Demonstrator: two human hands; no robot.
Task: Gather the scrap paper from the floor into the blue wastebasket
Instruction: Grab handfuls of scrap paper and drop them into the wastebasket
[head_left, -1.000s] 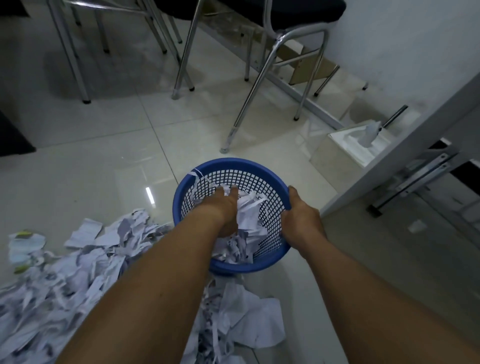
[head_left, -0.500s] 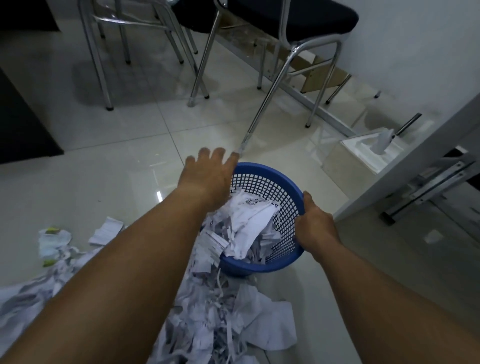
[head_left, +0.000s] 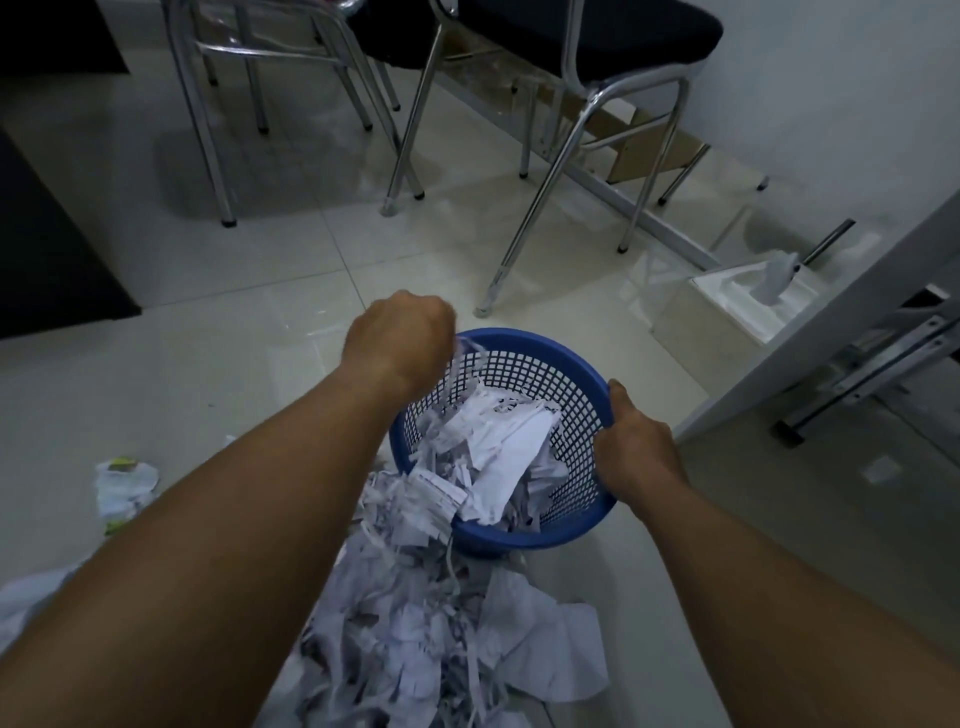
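Observation:
The blue mesh wastebasket (head_left: 571, 358) stands tilted toward me on the tiled floor, packed with white scrap paper (head_left: 509, 447). Some of it hangs over the near rim onto a big pile of shredded and crumpled paper (head_left: 426, 623) on the floor. My left hand (head_left: 400, 343) is curled over the basket's far left rim, where a paper strip sticks out beside the knuckles. My right hand (head_left: 631, 447) grips the right rim, thumb on top. A crumpled piece with green print (head_left: 124, 483) lies apart at the left.
Chrome chair legs (head_left: 550, 208) stand just beyond the basket. A white foam box (head_left: 743, 306) sits to the right, next to a slanting white desk panel (head_left: 831, 322). A dark mat (head_left: 47, 249) covers the floor at far left.
My left hand came out of the basket, reached open past the far rim and has now curled onto it. The basket tipped toward me and paper spilled over its near edge. My right hand kept its grip.

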